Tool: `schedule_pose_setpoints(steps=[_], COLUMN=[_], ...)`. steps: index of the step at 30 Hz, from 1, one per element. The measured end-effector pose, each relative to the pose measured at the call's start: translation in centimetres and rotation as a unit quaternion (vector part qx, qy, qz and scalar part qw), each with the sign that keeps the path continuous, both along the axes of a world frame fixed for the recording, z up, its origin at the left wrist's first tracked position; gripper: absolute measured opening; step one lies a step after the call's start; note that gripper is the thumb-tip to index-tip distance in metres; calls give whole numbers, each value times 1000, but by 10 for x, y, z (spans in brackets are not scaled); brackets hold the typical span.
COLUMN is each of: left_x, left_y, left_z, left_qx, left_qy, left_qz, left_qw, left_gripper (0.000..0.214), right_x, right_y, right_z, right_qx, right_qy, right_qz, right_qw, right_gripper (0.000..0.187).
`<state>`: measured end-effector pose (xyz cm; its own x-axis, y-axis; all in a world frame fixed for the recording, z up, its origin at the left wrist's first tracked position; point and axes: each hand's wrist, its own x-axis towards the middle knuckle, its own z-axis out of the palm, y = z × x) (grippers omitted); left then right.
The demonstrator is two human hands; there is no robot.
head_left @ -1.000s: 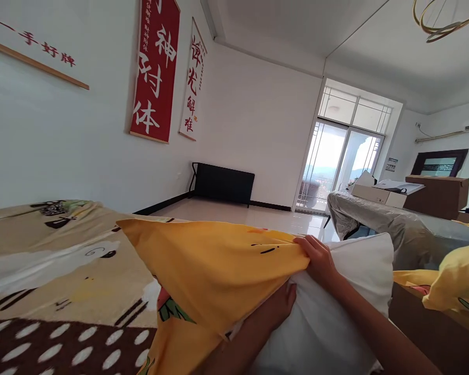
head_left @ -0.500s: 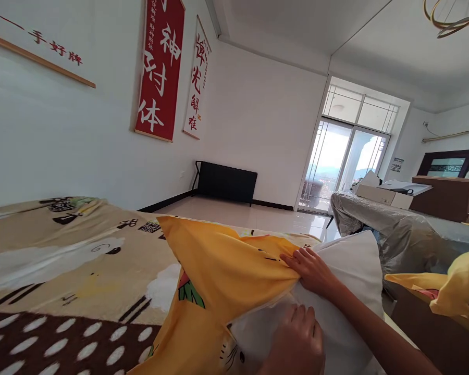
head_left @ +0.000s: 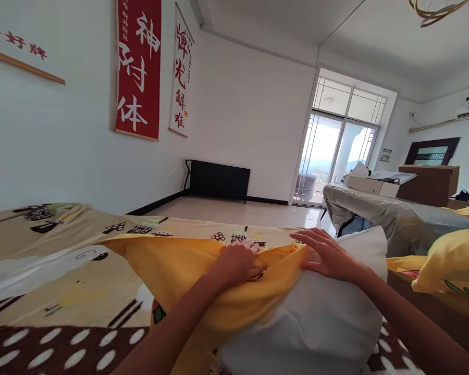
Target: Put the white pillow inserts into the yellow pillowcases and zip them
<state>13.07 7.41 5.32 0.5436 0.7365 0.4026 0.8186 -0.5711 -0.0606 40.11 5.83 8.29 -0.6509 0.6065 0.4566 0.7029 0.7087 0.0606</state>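
In the head view, the white pillow (head_left: pixel 324 317) is seen right of the yellow cover (head_left: pixel 180 260), close to the right hand (head_left: pixel 330 258), whose fingers and thumb are spread at the cover's edge. The left hand (head_left: pixel 238 264) is laid on the cover; its grip cannot be told. The pillow's left end is hidden, its near end cut off, its long way unclear.

Single head-worn view, facing forward over a patterned blanket (head_left: pixel 82 297) from just behind the left hand (head_left: pixel 238 263) and right hand (head_left: pixel 329 255), both close to the lens below centre; its field reaches to the glazed door (head_left: pixel 321 151) and ceiling (head_left: pixel 261 22) well beyond
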Motion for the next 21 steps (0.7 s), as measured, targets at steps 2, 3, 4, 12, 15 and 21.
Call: schedule_pose_setpoints(steps=[2, 3, 4, 12, 15, 21], left_x=[4, 6, 7, 10, 16, 8], left_y=[-8, -12, -14, -1, 9, 41], left_z=[-4, -6, -6, 34, 54, 43], left_qx=[7, 10, 15, 183, 341, 280], left_qy=[19, 30, 42, 59, -16, -57], left_qz=[-8, -9, -9, 57, 92, 119], left_qw=[1000, 999, 999, 980, 935, 951], left_gripper=[32, 30, 26, 33, 34, 35], right_x=[-2, -7, -13, -46, -43, -86], right_y=[15, 21, 25, 25, 27, 14], right_z=[0, -4, -11, 12, 67, 55], right_qx=[-17, -47, -75, 44, 136, 238], right_qy=[-76, -116, -149, -117, -76, -59], right_qz=[1, 4, -3, -240, -331, -377], right_qw=[997, 992, 986, 963, 931, 893], right_gripper=[92, 96, 88, 16, 16, 26])
